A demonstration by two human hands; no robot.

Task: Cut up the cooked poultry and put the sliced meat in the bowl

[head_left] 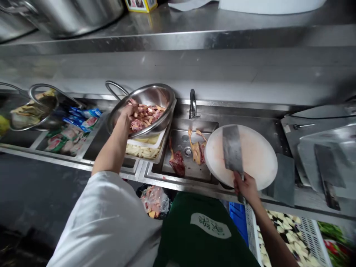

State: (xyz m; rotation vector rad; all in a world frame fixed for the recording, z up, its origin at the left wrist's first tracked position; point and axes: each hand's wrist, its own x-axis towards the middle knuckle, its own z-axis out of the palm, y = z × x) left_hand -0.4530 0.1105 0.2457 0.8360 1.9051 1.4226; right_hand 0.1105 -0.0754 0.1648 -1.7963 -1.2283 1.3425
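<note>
My right hand (247, 186) is wrapped round the handle of a cleaver (233, 147), whose broad blade lies over a round white cutting board (260, 152). My left hand (130, 111) reaches into a tilted steel bowl (158, 92) of chopped raw poultry pieces (146, 118). Its fingers are curled, and what they hold, if anything, is hidden among the meat. Between the bowl and the board, in the sink (198, 171), lie a dark red poultry piece (177, 163) and yellow-skinned poultry pieces (197, 150) with the legs on.
Under the bowl sits a tray of pale strips (143, 150). A faucet (192, 104) rises behind the sink. A second cleaver (328, 167) lies at the right. Packaged meat (66, 139) fills a left basin. Below the counter are a bag of scraps (155, 200) and a vegetable crate (307, 218).
</note>
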